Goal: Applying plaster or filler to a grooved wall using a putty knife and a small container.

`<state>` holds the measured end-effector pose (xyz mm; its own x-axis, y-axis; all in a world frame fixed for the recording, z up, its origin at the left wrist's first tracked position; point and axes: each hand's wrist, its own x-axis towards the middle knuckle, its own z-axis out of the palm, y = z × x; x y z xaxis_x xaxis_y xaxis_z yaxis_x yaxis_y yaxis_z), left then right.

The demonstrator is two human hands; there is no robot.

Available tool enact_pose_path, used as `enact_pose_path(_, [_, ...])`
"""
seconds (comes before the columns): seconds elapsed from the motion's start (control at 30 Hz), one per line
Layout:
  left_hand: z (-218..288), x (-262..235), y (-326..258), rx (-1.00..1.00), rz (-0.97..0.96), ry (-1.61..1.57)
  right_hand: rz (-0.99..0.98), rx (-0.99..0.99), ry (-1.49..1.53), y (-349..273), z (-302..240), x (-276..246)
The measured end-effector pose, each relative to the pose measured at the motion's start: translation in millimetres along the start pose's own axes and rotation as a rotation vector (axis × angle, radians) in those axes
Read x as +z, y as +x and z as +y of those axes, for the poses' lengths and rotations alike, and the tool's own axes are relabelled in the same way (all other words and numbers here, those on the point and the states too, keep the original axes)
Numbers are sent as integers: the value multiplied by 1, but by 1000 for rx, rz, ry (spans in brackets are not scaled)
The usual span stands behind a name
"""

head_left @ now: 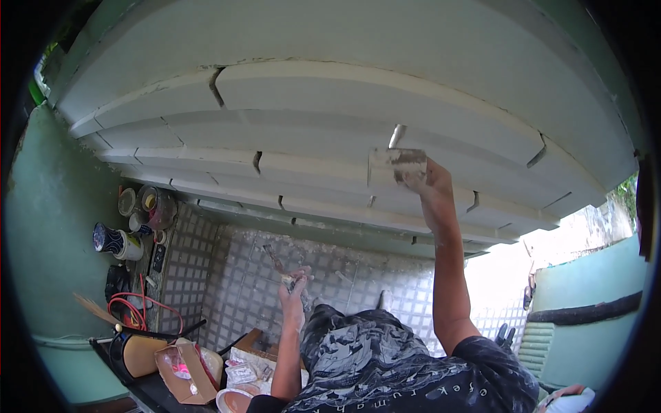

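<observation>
Right hand presses wide scraper against block wall

At the lower left of the frame a dark bench carries an open brown cardboard box with something pink inside, an ochre cylinder lying on its side just left of it, and a round pinkish bowl at the lower edge. Pale plastic packets lie beside the box, on a second flattened carton. Further up the left side, a dark ledge bears a red coiled cable, a patterned blue-and-white mug and clear jars.
</observation>
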<state>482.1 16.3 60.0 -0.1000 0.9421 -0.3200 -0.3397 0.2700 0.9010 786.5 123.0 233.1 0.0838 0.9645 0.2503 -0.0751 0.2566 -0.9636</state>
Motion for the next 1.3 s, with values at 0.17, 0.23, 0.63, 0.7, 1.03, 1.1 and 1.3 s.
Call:
enact_pose_path(0.17, [-5,39,-16,-23,-12,-5,194,-112,145,25,-9,-27])
enact_pose_path(0.23, [-8,53,-25,11,28,27,117,-54,42,5,-2,-41])
enact_pose_path(0.63, [-45,109,-60,40,75,-65,794,-900,-1017,-30,-53,-120])
enact_pose_path(0.7, [-47,118,-62,18,72,-53,760,-838,-1452,-18,-66,-136])
enact_pose_path(1.03, [-58,114,-56,-44,-5,-31,497,-791,-1405,-38,-117,-118])
enact_pose_path(1.1, [-52,115,-52,-42,-35,-1,679,-598,-1534,-32,-100,-127])
enact_pose_path(1.3, [-33,95,-44,-66,-16,13,107,-530,-1380,-83,-107,-85])
